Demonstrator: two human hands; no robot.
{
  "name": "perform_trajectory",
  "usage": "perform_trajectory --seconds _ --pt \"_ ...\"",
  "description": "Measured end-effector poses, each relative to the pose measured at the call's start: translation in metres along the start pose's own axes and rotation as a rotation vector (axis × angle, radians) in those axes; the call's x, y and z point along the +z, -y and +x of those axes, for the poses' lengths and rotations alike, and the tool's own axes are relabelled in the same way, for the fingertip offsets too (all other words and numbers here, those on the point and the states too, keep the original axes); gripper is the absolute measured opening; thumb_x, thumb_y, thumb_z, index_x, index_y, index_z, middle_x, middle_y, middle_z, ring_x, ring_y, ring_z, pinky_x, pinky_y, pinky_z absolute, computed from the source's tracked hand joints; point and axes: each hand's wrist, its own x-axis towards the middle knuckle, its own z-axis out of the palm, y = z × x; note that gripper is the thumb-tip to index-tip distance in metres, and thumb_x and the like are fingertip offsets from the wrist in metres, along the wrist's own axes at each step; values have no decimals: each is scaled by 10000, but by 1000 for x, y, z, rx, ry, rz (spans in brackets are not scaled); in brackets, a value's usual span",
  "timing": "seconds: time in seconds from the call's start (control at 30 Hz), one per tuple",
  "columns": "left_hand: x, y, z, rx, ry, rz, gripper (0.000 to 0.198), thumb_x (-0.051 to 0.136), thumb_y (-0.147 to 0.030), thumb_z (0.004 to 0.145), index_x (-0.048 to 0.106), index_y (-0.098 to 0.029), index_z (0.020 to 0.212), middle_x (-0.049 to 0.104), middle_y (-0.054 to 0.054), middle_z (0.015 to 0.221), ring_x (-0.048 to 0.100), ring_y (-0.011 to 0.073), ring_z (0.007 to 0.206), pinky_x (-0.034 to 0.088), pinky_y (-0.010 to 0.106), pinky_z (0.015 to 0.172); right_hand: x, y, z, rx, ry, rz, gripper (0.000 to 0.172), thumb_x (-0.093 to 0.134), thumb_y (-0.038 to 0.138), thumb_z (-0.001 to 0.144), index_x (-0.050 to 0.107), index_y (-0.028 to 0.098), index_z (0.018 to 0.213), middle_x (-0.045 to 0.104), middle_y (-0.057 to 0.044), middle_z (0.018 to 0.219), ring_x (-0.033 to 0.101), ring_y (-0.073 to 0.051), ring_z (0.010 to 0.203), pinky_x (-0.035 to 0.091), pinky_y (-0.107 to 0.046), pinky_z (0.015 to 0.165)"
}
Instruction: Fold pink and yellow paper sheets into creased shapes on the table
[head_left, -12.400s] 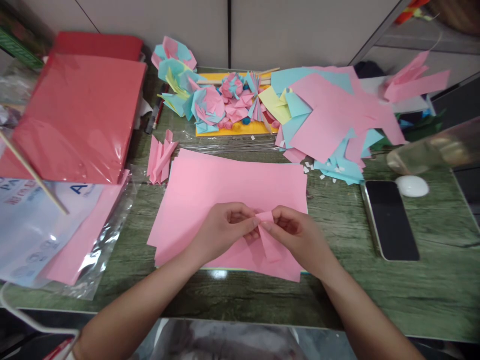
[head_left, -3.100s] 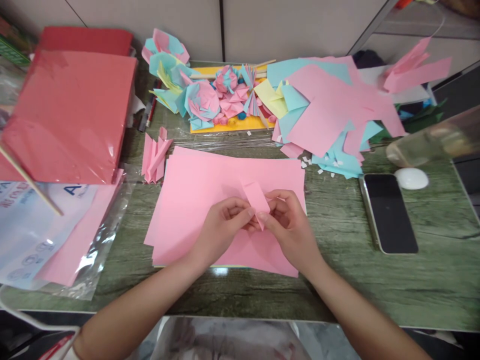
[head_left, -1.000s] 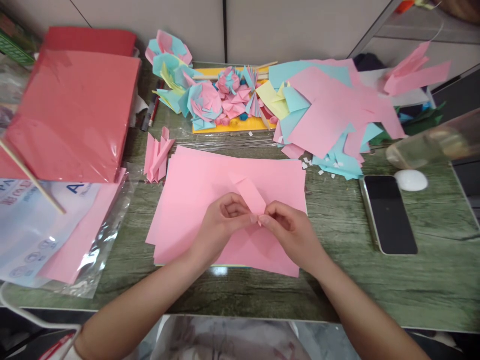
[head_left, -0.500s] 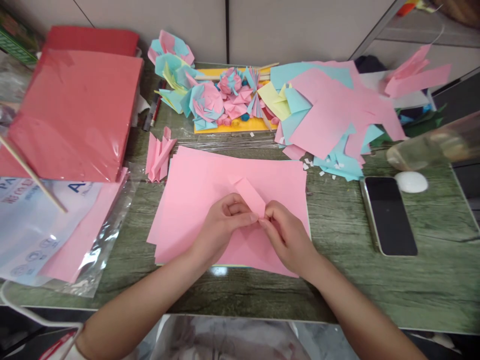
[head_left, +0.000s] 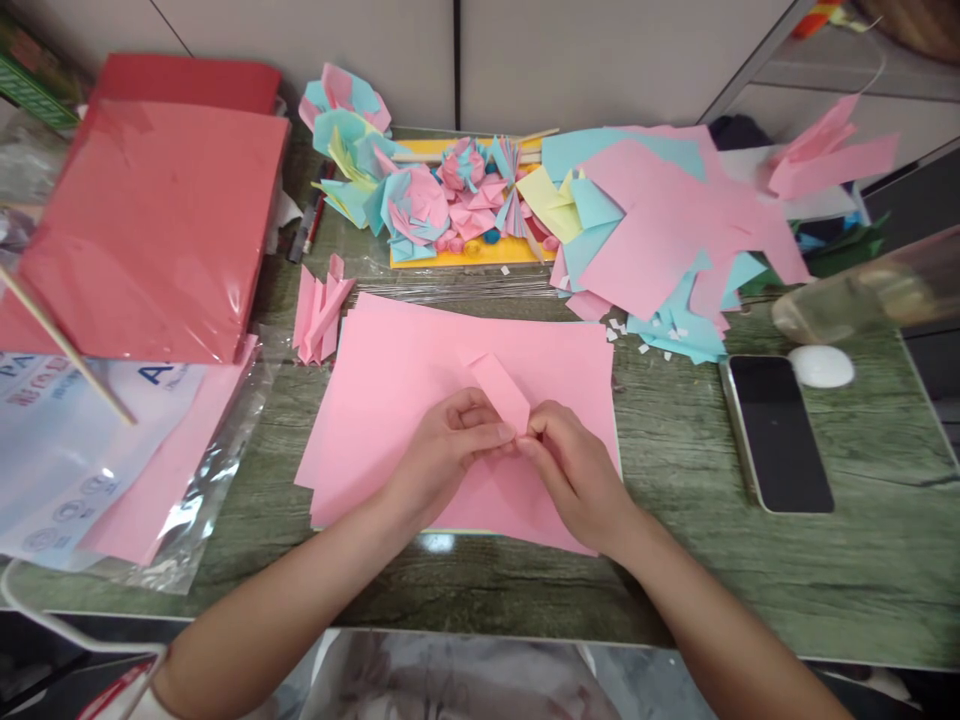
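Note:
My left hand (head_left: 439,462) and my right hand (head_left: 574,470) meet over a stack of pink paper sheets (head_left: 397,370). Both pinch the near end of a small folded pink paper strip (head_left: 501,390), which slants up and away to the left from my fingertips. The fingers of both hands are curled and closed on the strip. A bundle of folded pink strips (head_left: 319,310) lies at the stack's far left corner.
A wrapped red paper pack (head_left: 150,220) and a plastic bag with pink sheets (head_left: 97,450) lie left. Paper flowers on a yellow board (head_left: 450,200) and loose pink and blue sheets (head_left: 660,230) sit behind. A phone (head_left: 780,430), a white oval object (head_left: 823,366) and a clear bottle (head_left: 862,290) are right.
The strip, earlier pointing toward me below my fingers, now sticks up away from me. In the last second my hands have barely shifted, still pinching its near end.

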Motion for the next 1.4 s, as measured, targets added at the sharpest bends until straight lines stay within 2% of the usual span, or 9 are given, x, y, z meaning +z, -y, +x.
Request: perform_trajectory --seconds 0.17,0.47,0.67,0.8,0.87,1.03,1.17,1.27,1.4 --pt "-1 -2 0 42 60 164 213 741 -159 656 609 -140 822 643 10 727 592 130 701 440 260 709 -6 1 -1 118 7 184 180 449 279 899 476 215 733 487 13 708 461 -138 662 354 -287 606" --pt "3 -2 -3 92 122 309 256 735 -220 679 581 -165 876 622 15 812 584 151 777 443 278 727 -6 0 -3 46 -91 240 194 529 273 860 499 216 677 459 22 658 434 -131 624 335 -277 569" --pt "4 -5 -5 46 186 321 254 738 -214 677 573 -158 862 612 17 783 584 154 761 445 279 715 -7 0 -3 61 -63 274 218 519 249 855 458 208 650 425 27 646 419 -127 621 319 -274 563" --pt "2 -6 -6 79 172 330 269 717 -186 693 563 -168 913 595 5 783 566 142 756 430 266 708 -7 -1 -3 40 -137 256 207 543 253 849 492 207 654 444 26 643 425 -124 617 324 -275 566" --pt "1 -5 -5 111 140 316 215 712 -182 692 569 -165 851 574 -6 751 545 129 730 415 248 688 -6 -2 -3 41 -152 251 172 552 263 848 531 211 685 487 20 662 462 -128 638 351 -280 590" --pt "-2 -9 -3 159 93 255 132 643 -127 679 572 -172 780 549 -22 728 513 123 708 385 242 690 -6 -5 2 131 -39 403 93 583 330 834 575 248 875 615 6 794 581 -152 753 433 -297 692" --pt "-4 -16 -3 56 138 409 80 542 -116 612 543 -160 680 482 -27 667 448 128 666 317 240 612 -15 -10 4 134 -195 606 305 533 377 863 454 307 1149 639 -7 892 602 -165 830 448 -338 785" --pt "-4 -18 -5 41 163 585 52 486 -147 583 505 -159 629 413 -34 617 378 126 625 260 248 571 -21 -11 3 115 -241 650 351 533 369 862 446 321 1199 629 -17 901 594 -180 846 449 -353 790" --pt "-2 -17 -7 64 183 709 45 464 -155 579 480 -163 621 376 -43 603 358 125 618 253 254 573 -24 -10 1 49 -213 634 319 559 251 852 520 317 1162 584 -8 872 561 -152 787 444 -302 711"
